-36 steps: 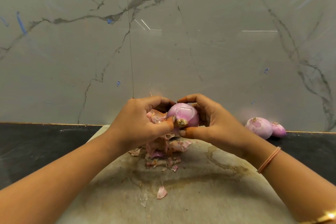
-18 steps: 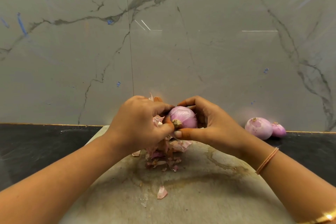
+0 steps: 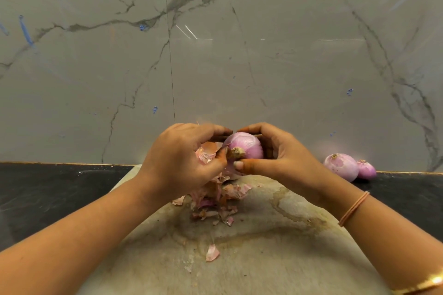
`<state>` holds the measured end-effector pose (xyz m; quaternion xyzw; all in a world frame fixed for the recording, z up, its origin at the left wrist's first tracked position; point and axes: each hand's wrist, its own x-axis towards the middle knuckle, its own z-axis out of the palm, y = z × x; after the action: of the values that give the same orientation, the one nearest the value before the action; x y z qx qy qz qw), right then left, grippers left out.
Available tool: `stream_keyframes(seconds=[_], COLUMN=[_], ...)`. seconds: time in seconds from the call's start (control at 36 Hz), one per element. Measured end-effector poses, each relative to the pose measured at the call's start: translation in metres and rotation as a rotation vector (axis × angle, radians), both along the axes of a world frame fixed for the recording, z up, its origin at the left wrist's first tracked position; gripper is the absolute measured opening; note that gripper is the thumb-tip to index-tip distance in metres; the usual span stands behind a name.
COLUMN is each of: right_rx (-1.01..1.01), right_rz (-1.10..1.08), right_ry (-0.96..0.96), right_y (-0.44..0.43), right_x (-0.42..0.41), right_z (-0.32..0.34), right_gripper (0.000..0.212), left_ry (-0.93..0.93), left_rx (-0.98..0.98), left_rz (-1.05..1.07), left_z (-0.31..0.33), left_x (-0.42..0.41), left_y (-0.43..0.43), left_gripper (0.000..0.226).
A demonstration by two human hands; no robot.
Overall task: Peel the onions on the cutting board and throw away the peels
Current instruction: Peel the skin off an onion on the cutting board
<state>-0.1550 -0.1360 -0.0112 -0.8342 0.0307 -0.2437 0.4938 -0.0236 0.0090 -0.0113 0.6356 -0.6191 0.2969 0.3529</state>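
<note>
Marble wall (image 3: 263, 67): grey veined slab filling the far half of the view.
Surface (image 3: 48, 194): dark counter running left to right under the wall.
Cutting board (image 3: 263, 258): pale, stained, round-edged, lying on the surface in the near middle.
Left hand (image 3: 182, 163): raised over the far part of the board. Its grip is clamped on a flap of skin (image 3: 206, 153), with the thumb tip at the onion's root end.
Right hand (image 3: 282, 158): its grip is closed around the red onion, fingers behind and over it, thumb underneath.
Peeled onions (image 3: 341, 166): two, touching, on the surface against the wall, right of the board.
Red onion (image 3: 247, 146): held in the air between both hands above the board, root end facing the camera, mostly bare and glossy.
Peel heap (image 3: 215, 201): papery scraps on the board directly below the hands.
Stray peel (image 3: 212, 252): one pink scrap nearer on the board, apart from the heap.
Onion handling: probably firm, light and slick once bare, so a cupped hold round the middle suits it.
Skin handling: likely thin, brittle and quick to tear. Best lifted at the root end, where an edge stands proud.
Peels handling: nearly weightless and easily scattered, so they are best gathered by scooping.
</note>
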Motion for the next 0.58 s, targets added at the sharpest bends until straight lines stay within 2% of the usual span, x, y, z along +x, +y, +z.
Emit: stream_keyframes(seconds=[0.17,0.33,0.5,0.58], right_rx=[0.021,0.039,0.03,-0.003], right_rz=[0.008,0.032,0.089,0.091], right_ry=[0.019,0.031,0.062,0.073], right_y=[0.0017,0.0033,0.0064,0.0077], right_x=[-0.0005,-0.0006,-0.0009,-0.0011], right_z=[0.0006,0.0015,0.0009,0.0014], right_gripper=[0.048,0.047,0.051,0.052], left_ry=[-0.057,-0.068,0.21,0.273], left_rx=[-0.087,-0.09,-0.093,-0.087], left_rz=[-0.018,0.029,-0.023,-0.022], left_z=[0.0005,-0.0015,-0.0022,-0.0036], left_x=[0.0039,0.0038,0.0085,0.0074], left_y=[0.0006,-0.0019,-0.0025,-0.0041], left_gripper=[0.024,0.027,0.027,0.011])
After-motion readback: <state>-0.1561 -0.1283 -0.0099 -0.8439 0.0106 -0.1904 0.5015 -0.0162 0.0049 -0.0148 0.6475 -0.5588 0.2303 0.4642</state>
